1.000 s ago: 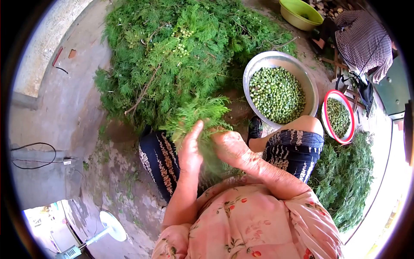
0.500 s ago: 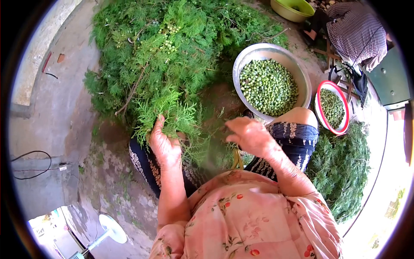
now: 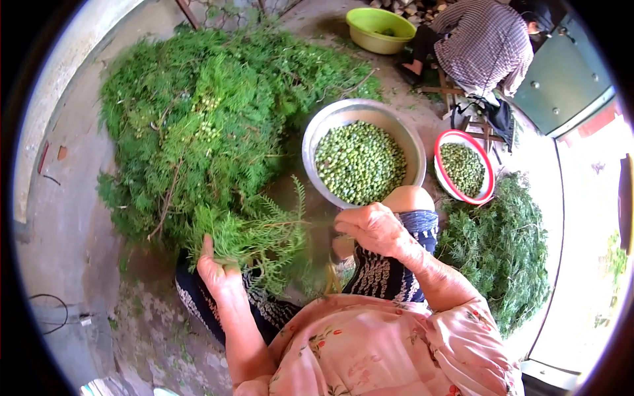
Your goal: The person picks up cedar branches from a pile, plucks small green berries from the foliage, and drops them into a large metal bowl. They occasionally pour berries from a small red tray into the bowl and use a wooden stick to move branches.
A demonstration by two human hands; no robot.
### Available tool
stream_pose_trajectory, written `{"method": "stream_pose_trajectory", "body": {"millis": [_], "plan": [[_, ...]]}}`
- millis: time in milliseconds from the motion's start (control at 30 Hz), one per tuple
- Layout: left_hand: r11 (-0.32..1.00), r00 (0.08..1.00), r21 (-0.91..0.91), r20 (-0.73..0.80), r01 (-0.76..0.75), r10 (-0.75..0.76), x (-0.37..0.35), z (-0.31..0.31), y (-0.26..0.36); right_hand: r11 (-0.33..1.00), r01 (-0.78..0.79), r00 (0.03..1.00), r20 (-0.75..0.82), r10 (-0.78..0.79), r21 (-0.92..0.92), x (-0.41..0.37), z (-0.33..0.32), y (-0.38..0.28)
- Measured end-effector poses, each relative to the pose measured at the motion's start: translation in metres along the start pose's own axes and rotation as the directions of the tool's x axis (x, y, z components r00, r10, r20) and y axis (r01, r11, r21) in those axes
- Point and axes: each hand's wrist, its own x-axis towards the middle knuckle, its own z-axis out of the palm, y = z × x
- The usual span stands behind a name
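Observation:
My left hand [image 3: 221, 274] is closed on a leafy green sprig [image 3: 254, 237] above my left knee, at the near edge of a large heap of green branches [image 3: 205, 125]. The sprig's stem points right, toward my right hand [image 3: 373, 228]. That hand has its fingers pressed together just below a metal basin [image 3: 419, 155] of small green berries [image 3: 360, 162]; whether the stem's tip or anything else is between its fingertips is too blurred to tell.
A red-rimmed bowl [image 3: 490, 175] of berries stands right of the basin, above another pile of greenery [image 3: 502, 257]. A yellow-green tub [image 3: 380, 43] is at the top. Beside it a person in a checked shirt [image 3: 485, 49] bends over near a wooden stool [image 3: 449, 90].
The view has shifted, so the heap and basin appear lower and further left. My right hand has come closer to the basin's near rim, and the sprig's stem now stretches toward it.

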Motion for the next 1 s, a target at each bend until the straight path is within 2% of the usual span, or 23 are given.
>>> {"method": "stream_pose_trajectory", "body": {"millis": [33, 67, 133, 167, 200, 233, 267, 300, 400, 433, 533, 567, 600, 633, 667, 700, 733, 767, 867, 967, 1000], "plan": [[1.000, 0.995, -0.010, -0.097, -0.013, 0.012, 0.003, 0.006, -0.004, 0.999, 0.035, 0.997, -0.063, -0.036, -0.020, -0.004, -0.009, 0.005], [0.999, 0.981, -0.018, -0.195, -0.028, 0.024, 0.007, 0.011, -0.006, 0.998, -0.055, 0.990, -0.126, 0.056, 0.017, -0.009, -0.017, 0.011], [0.999, 0.985, 0.010, -0.165, -0.039, 0.040, 0.011, -0.002, -0.008, 0.969, -0.172, 0.974, -0.179, 0.140, -0.180, -0.025, -0.046, 0.029], [0.999, 0.987, 0.023, -0.151, -0.045, 0.048, 0.014, -0.008, -0.010, 0.971, -0.222, 0.909, -0.341, 0.239, 0.091, -0.036, -0.051, 0.035], [0.998, 0.983, 0.043, -0.175, -0.043, 0.049, 0.010, 0.001, -0.008, 0.985, -0.175, 0.863, -0.484, 0.146, -0.014, -0.050, -0.057, 0.060], [0.999, 0.984, 0.034, -0.172, -0.040, 0.046, 0.011, 0.000, -0.008, 0.878, -0.401, 0.720, -0.503, 0.478, 0.261, -0.060, -0.071, 0.049], [0.998, 0.983, 0.035, -0.177, -0.044, 0.049, 0.011, 0.001, -0.007, 0.754, -0.475, 0.586, -0.476, 0.656, 0.454, -0.073, -0.084, 0.051], [0.998, 0.982, 0.035, -0.181, -0.046, 0.051, 0.011, 0.001, -0.007, 0.685, -0.497, 0.447, -0.520, 0.728, 0.532, -0.087, -0.091, 0.057], [0.997, 0.986, 0.044, -0.147, -0.070, 0.076, 0.016, -0.010, -0.005, 0.660, -0.442, 0.278, -0.607, 0.744, 0.607, -0.149, -0.100, 0.090], [0.995, 0.986, 0.055, -0.139, -0.086, 0.093, 0.016, -0.010, -0.002, 0.626, -0.427, 0.127, -0.642, 0.756, 0.652, -0.172, -0.097, 0.105], [0.994, 0.991, 0.039, -0.083, -0.101, 0.104, 0.025, -0.018, 0.012, 0.637, -0.352, -0.184, -0.718, 0.671, 0.686, -0.259, -0.085, 0.160], [0.995, 0.993, 0.020, -0.072, -0.096, 0.097, 0.027, -0.018, 0.018, 0.668, -0.483, -0.199, -0.813, 0.547, 0.567, -0.293, -0.081, 0.180], [0.992, 0.993, 0.041, -0.020, -0.117, 0.118, 0.030, -0.020, 0.023, 0.607, -0.604, -0.228, -0.842, 0.488, 0.516, -0.337, -0.075, 0.209], [0.988, 0.990, 0.065, -0.016, -0.139, 0.141, 0.029, -0.016, 0.028, 0.358, -0.795, -0.214, -0.778, 0.590, 0.490, -0.350, -0.082, 0.192], [0.985, 0.987, 0.073, -0.004, -0.158, 0.159, 0.031, -0.014, 0.034, 0.164, -0.906, -0.270, -0.831, 0.487, 0.391, -0.348, -0.074, 0.184], [0.981, 0.984, 0.081, 0.008, -0.176, 0.176, 0.034, -0.014, 0.040, -0.058, -0.954, -0.295, -0.881, 0.371, 0.295, -0.341, -0.066, 0.176], [0.978, 0.982, 0.090, 0.046, -0.186, 0.182, 0.035, -0.013, 0.046, -0.064, -0.938, -0.323, -0.794, 0.516, 0.340, -0.335, -0.070, 0.166], [0.974, 0.979, 0.101, 0.034, -0.204, 0.202, 0.036, -0.012, 0.049, 0.056, -0.956, -0.234, -0.862, 0.450, 0.288, -0.331, -0.062, 0.168], [0.966, 0.974, 0.125, 0.049, -0.226, 0.221, 0.038, -0.010, 0.057, 0.420, -0.898, 0.057, -0.909, 0.412, 0.134, -0.289, -0.048, 0.176], [0.972, 0.977, 0.115, 0.080, -0.205, 0.196, 0.040, -0.015, 0.063, 0.735, -0.677, 0.325, -0.879, 0.349, 0.041, -0.193, -0.039, 0.144], [0.977, 0.979, 0.096, 0.096, -0.191, 0.182, 0.042, -0.022, 0.062, 0.792, -0.586, 0.345, -0.832, 0.435, 0.171, -0.166, -0.034, 0.139]]}}
